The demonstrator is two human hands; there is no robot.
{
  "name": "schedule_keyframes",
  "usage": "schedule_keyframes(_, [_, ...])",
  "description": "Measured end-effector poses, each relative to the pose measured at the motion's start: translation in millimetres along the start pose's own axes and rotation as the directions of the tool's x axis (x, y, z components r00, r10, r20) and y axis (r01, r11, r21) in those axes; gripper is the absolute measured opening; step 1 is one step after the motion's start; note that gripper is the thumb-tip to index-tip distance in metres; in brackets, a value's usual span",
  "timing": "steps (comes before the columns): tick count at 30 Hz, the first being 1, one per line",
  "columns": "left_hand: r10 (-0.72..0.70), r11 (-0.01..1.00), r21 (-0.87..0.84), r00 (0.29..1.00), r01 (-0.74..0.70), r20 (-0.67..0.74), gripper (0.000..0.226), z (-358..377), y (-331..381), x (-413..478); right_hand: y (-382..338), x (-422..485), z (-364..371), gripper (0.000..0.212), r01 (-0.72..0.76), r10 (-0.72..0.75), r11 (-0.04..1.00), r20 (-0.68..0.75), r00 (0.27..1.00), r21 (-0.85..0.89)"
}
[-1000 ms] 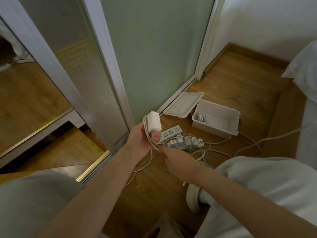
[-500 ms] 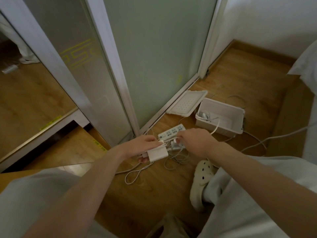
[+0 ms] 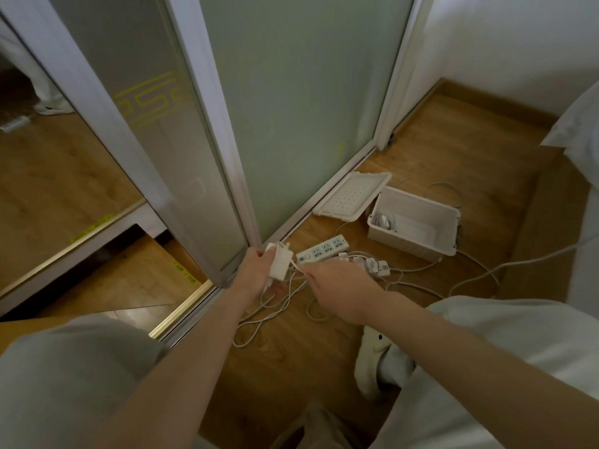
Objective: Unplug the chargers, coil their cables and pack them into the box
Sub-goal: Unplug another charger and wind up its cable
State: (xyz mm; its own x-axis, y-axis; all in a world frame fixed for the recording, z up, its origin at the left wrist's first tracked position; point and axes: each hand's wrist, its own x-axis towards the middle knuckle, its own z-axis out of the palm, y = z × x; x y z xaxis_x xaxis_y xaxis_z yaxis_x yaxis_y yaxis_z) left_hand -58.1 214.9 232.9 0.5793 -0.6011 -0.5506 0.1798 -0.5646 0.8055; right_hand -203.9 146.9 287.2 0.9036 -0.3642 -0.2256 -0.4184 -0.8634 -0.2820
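Coiling is the step in hand, as I judge it. The left hand grips a white rectangular charger brick with its fingers curled round the body and the prongs pointing up. It holds the brick off the wooden floor, well apart from the white open plastic box and on the side where the box's short end faces the door. The right hand pinches the thin white cable just beside the brick. The rest of that cable trails in loose loops on the floor, farther from the box than either hand.

One coiled white charger already lies inside the box at its near-left corner. A white power strip rests between the hands and the box, and more plugs sit in a tangle near the box's front wall.

The next move calls for drawing the slack up in even loops round the brick without snagging that tangle, then carrying it over to the box.

Half a second ago the brick lay flatter and lower, and the right hand reached closer to the box. Now the brick is tipped upright and the right hand has pulled back toward the person.
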Motion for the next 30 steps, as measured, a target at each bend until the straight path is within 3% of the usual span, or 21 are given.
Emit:
schedule_keyframes(3, [-0.077, 0.931, -0.353, 0.995, 0.094, 0.064, 0.039, 6, 14, -7, -7, -5, 2, 0.033, 0.056, -0.056, 0.998, -0.021, 0.998, -0.006])
schedule_keyframes(6, [-0.130, 0.727, -0.656, 0.979, 0.203, 0.159, 0.031, 12, 29, -14, -14, -13, 10, 0.041, 0.089, -0.088, 0.995, -0.016, 0.996, 0.053])
schedule_keyframes(9, [-0.107, 0.556, -0.790, 0.965, 0.259, 0.241, 0.029, 16, 37, -15, -18, -22, 17, 0.047, 0.065, -0.061, 0.982, -0.029, 0.998, 0.175])
schedule_keyframes(12, [-0.055, 0.511, -0.812, 0.953, 0.283, 0.297, 0.029, 19, 36, -20, -7, -26, 24, 0.045, -0.009, 0.017, 0.970, -0.028, 0.999, 0.244])
schedule_keyframes(15, [0.011, 0.666, -0.687, 0.917, 0.291, 0.399, 0.031, 18, 31, -23, 9, -26, 30, 0.042, -0.003, 0.008, 0.981, -0.023, 1.000, 0.196])
schedule_keyframes(19, [0.045, 0.853, -0.448, 0.817, 0.269, 0.575, 0.030, 13, 36, -29, 21, -21, 31, 0.042, 0.051, -0.051, 0.997, -0.001, 0.999, 0.049])
schedule_keyframes(23, [0.014, 0.999, -0.042, 0.700, 0.023, 0.714, 0.040, 1, 38, -28, 26, -18, 21, 0.039, 0.033, -0.032, 0.996, 0.003, 0.999, -0.080])
schedule_keyframes(25, [-0.030, 0.978, 0.165, 0.699, -0.126, 0.714, 0.042, -7, 35, -25, 28, -15, 17, 0.036, -0.019, 0.020, 0.995, 0.007, 1.000, -0.098])
schedule_keyframes(28, [-0.102, 0.816, 0.479, 0.736, -0.323, 0.669, 0.039, -16, 29, -24, 40, -10, 11, 0.033, -0.151, 0.152, 0.987, 0.015, 0.988, -0.048])
schedule_keyframes(30, [-0.100, 0.761, 0.567, 0.807, -0.316, 0.582, 0.031, -16, 20, -23, 46, -8, 10, 0.029, -0.211, 0.211, 0.978, 0.027, 0.977, 0.001])
